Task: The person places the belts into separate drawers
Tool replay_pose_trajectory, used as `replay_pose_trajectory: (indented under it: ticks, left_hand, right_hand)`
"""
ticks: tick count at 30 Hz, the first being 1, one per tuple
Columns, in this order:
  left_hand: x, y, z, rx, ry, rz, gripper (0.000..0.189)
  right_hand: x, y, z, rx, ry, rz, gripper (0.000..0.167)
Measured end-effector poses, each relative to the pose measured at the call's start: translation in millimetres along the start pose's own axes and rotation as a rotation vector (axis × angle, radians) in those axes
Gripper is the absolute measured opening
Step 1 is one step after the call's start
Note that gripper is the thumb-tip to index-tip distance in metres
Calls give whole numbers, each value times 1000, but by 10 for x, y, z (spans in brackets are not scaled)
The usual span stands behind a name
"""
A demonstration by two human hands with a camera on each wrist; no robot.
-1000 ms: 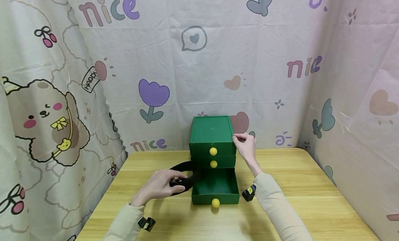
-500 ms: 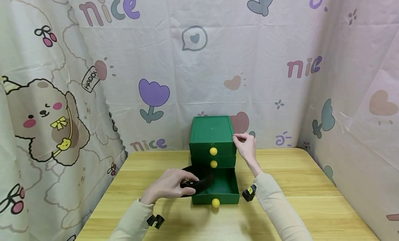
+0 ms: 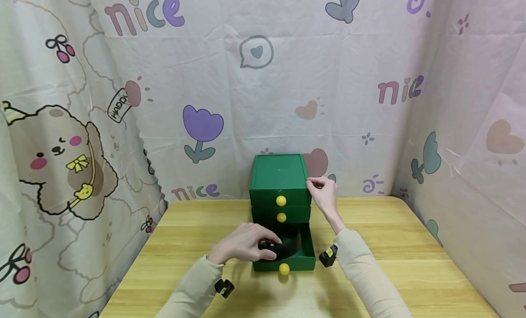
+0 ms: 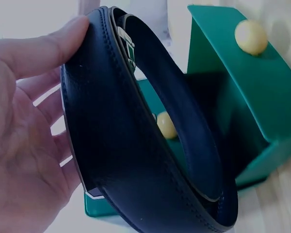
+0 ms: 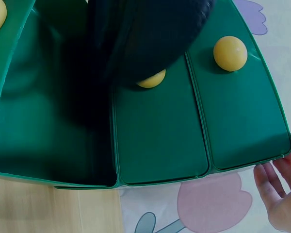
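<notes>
A black leather belt (image 4: 131, 141), coiled into a loop with a metal buckle (image 4: 128, 48), is gripped by my left hand (image 3: 248, 242) between thumb and fingers. In the head view the belt hangs over the open bottom drawer (image 3: 307, 245) of a green drawer cabinet (image 3: 281, 172). My right hand (image 3: 323, 190) touches the top right front corner of the cabinet with its fingertips. In the right wrist view, the belt (image 5: 150, 39) hides part of the drawer and of the middle yellow knob (image 5: 153, 80). The upper two drawers are closed.
The cabinet stands on a wooden table (image 3: 185, 245), towards its back edge. Behind and at both sides hang patterned curtains (image 3: 263, 98). The bottom drawer's yellow knob (image 3: 284, 269) sticks out towards the front.
My left hand has carried the belt to the right, from beside the cabinet to above the bottom drawer. The right hand has stayed at the cabinet's corner.
</notes>
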State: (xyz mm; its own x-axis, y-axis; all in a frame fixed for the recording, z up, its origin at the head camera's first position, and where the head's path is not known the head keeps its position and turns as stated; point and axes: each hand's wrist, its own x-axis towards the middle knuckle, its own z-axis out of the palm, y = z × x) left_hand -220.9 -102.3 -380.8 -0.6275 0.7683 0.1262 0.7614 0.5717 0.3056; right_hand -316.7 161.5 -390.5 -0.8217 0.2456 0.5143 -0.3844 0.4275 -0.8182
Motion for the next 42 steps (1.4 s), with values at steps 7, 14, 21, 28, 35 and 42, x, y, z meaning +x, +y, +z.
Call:
replay_pose_trajectory:
  ticks: [7, 14, 21, 28, 35, 42]
  left_hand:
    - [175, 75, 48, 35, -11, 21, 30]
    - [309, 38, 161, 12, -46, 1, 31]
    - [391, -48, 293, -17, -65, -47, 31]
    - [437, -124, 386, -5, -61, -84, 31]
    - [408, -248, 501, 3, -67, -111, 32]
    - [397, -347, 589, 5, -43, -81, 31]
  right_hand:
    - [7, 8, 5, -4, 8, -3, 18]
    - [-1, 9, 5, 6, 7, 4, 17]
    - [2, 11, 7, 8, 4, -3, 18]
    - [8, 12, 9, 7, 12, 1, 18]
    - [9, 16, 14, 13, 7, 11, 18]
    - [16, 24, 18, 15, 12, 1, 17]
